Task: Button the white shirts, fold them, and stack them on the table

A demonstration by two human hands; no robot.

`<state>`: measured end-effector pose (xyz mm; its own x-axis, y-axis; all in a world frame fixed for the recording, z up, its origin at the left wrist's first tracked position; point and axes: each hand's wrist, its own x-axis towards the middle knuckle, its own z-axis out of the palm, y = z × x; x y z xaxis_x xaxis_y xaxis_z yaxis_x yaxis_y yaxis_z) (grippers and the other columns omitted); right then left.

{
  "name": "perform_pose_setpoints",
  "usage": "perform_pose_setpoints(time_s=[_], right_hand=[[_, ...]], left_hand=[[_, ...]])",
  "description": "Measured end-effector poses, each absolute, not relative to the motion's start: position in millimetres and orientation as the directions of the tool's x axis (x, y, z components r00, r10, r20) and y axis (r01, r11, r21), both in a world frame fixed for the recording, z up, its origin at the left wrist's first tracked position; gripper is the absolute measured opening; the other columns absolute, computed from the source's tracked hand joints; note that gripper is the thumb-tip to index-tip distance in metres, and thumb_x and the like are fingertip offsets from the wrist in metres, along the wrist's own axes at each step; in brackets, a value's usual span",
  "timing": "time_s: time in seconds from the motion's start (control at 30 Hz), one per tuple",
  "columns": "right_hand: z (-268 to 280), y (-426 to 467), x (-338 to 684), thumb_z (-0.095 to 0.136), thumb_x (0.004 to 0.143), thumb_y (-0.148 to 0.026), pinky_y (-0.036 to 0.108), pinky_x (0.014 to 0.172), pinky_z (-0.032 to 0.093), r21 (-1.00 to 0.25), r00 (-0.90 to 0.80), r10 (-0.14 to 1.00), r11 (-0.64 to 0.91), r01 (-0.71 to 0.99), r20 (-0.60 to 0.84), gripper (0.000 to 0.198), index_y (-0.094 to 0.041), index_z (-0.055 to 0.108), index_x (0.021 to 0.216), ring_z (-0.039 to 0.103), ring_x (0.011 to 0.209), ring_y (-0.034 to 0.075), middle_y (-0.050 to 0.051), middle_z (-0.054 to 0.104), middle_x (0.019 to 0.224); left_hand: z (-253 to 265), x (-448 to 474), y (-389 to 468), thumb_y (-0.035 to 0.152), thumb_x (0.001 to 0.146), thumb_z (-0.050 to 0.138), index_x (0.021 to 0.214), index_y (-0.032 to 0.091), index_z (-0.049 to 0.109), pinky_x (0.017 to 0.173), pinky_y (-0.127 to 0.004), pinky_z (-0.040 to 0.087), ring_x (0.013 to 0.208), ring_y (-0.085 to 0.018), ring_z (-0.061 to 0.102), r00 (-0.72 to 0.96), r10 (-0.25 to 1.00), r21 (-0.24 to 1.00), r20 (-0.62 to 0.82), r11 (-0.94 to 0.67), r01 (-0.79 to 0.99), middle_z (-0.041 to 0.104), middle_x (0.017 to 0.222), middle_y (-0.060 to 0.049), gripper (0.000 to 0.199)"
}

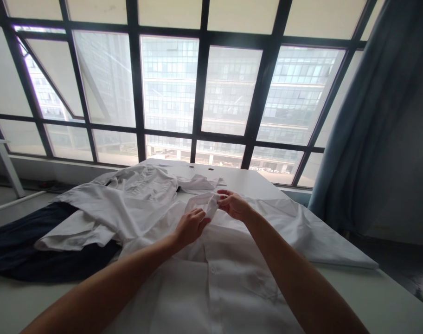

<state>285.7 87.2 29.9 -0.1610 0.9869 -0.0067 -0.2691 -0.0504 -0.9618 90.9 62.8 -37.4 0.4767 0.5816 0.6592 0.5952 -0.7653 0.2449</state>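
Note:
A white button-up shirt (239,260) lies spread across the table, its button front towards me and one sleeve reaching out to the right. My left hand (191,226) is closed on the near left part of the shirt's collar, thumb pointing right. On the collar's right side, my right hand (233,205) pinches the cloth between thumb and fingers. The collar stands slightly raised between both hands. Small buttons show down the front placket below them.
More white garments (145,183) are heaped at the left and back of the white table (364,287). Dark navy cloth (34,246) lies at the left edge. Large windows (169,83) stand behind, with a blue-grey curtain (364,139) on the right.

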Motion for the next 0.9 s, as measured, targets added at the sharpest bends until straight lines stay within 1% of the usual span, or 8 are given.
perform_pose_setpoints(time_s=[0.17,0.27,0.37,0.43,0.53,0.63,0.77,0.9], right_hand=[[19,96,280,0.063,0.051,0.000,0.030,0.070,0.056,-0.967,-0.031,0.987,0.145,-0.210,0.155,0.044,-0.020,0.056,0.090,0.064,0.072,0.016,-0.003,0.063,0.073],[14,96,281,0.062,0.055,-0.005,0.030,0.066,0.054,-0.936,-0.016,0.947,0.319,0.150,0.320,0.040,-0.019,0.061,0.092,0.062,0.073,0.016,0.000,0.062,0.081],[15,89,283,0.058,0.062,-0.006,0.032,0.070,0.054,-0.695,-0.152,0.851,0.502,0.515,0.502,0.042,-0.020,0.068,0.101,0.062,0.082,0.017,0.007,0.060,0.106],[19,84,285,0.054,0.068,-0.004,0.036,0.078,0.055,-0.540,-0.302,0.770,0.618,0.571,0.562,0.049,-0.023,0.069,0.111,0.062,0.097,0.019,0.009,0.054,0.123],[27,76,287,0.049,0.072,0.001,0.044,0.094,0.050,-0.382,-0.506,0.668,0.735,0.560,0.546,0.054,-0.026,0.070,0.113,0.056,0.116,0.023,0.009,0.046,0.140],[35,68,288,0.054,0.075,0.002,0.049,0.102,0.044,-0.249,-0.593,0.647,0.748,0.615,0.479,0.042,-0.025,0.074,0.101,0.054,0.120,0.025,0.008,0.044,0.145],[47,56,285,0.063,0.072,-0.001,0.050,0.101,0.042,-0.038,-0.599,0.670,0.680,0.733,0.439,0.025,-0.021,0.073,0.084,0.050,0.125,0.031,0.010,0.049,0.141],[53,51,282,0.060,0.072,-0.001,0.044,0.092,0.045,0.177,-0.592,0.678,0.580,0.795,0.437,0.020,-0.018,0.070,0.071,0.055,0.115,0.030,0.013,0.058,0.130]], left_hand=[[-40,95,64,0.025,0.089,0.059,0.080,0.020,0.054,0.066,-0.029,0.045,0.074,-0.019,0.061,0.359,0.693,0.399,0.625,-0.679,0.617,0.063,0.082,-0.003,0.011],[-43,96,63,0.021,0.084,0.063,0.084,0.020,0.054,0.066,-0.029,0.045,0.075,-0.019,0.062,0.355,0.713,0.432,0.604,-0.667,0.607,0.064,0.082,-0.002,0.009],[-44,97,60,0.020,0.082,0.066,0.085,0.020,0.056,0.065,-0.029,0.044,0.074,-0.019,0.063,0.406,0.717,0.413,0.566,-0.674,0.613,0.066,0.083,-0.002,0.010],[-43,96,57,0.028,0.084,0.067,0.085,0.019,0.057,0.062,-0.029,0.043,0.073,-0.020,0.063,0.434,0.707,0.380,0.559,-0.683,0.623,0.066,0.082,-0.003,0.013],[-40,94,54,0.040,0.092,0.058,0.084,0.019,0.058,0.061,-0.029,0.044,0.071,-0.021,0.063,0.476,0.659,0.305,0.582,-0.720,0.624,0.066,0.078,-0.005,0.023],[-40,94,54,0.034,0.099,0.044,0.086,0.019,0.060,0.066,-0.031,0.047,0.073,-0.021,0.064,0.527,0.594,0.228,0.608,-0.766,0.601,0.067,0.080,-0.007,0.026],[-40,95,57,0.025,0.097,0.046,0.095,0.018,0.064,0.083,-0.037,0.051,0.095,-0.024,0.063,0.608,0.482,0.163,0.631,-0.848,0.504,0.068,0.096,-0.011,0.019],[-41,96,57,0.018,0.095,0.047,0.108,0.019,0.064,0.096,-0.039,0.049,0.110,-0.024,0.060,0.662,0.444,0.216,0.604,-0.891,0.400,0.066,0.113,-0.013,0.021]])
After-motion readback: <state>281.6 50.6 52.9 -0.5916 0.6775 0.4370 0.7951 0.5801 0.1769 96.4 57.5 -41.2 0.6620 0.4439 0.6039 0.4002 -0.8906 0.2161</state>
